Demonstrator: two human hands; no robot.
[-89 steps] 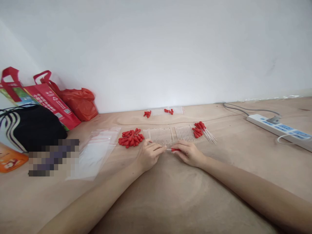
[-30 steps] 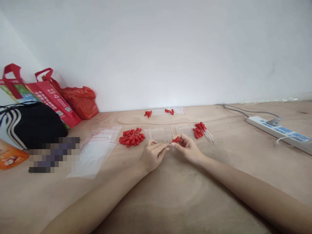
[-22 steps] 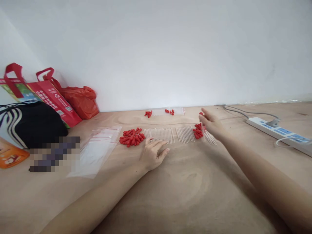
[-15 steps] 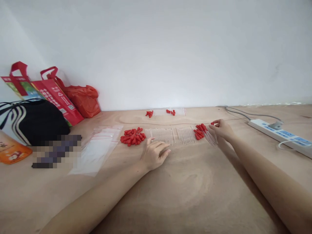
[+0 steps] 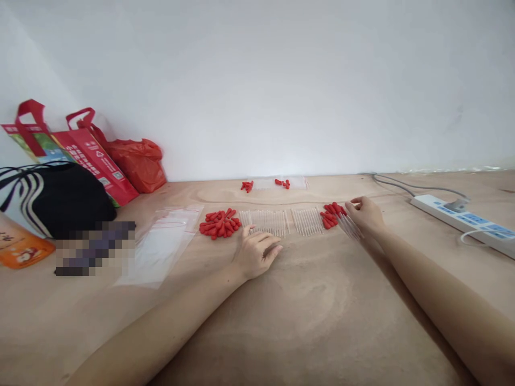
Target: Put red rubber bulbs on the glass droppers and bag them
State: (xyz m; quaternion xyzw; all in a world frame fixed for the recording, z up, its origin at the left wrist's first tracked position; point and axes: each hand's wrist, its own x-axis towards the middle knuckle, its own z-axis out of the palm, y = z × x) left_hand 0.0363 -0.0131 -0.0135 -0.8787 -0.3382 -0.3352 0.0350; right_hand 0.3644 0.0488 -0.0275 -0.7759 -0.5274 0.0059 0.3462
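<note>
My left hand lies on the table with its fingers apart and holds nothing. Its fingertips reach the near ends of a row of thin clear glass tubes. Beside them to the left is a pile of red rubber bulbs. A shorter row of clear tubes lies further right. My right hand is closed in a pinch at the right edge of a fan of droppers, whose red bulbs point away and whose clear stems point toward me. The pinched bulb is hidden by my fingers.
Flat clear zip bags lie at left, near a black drawstring bag, red carrier bags and an orange pouch. A clear bag with red bulbs lies by the wall. A white power strip sits at right.
The red bulb that showed between my right fingertips is now out of sight, and the stems by that hand have shifted slightly right. My left hand has stayed put.
</note>
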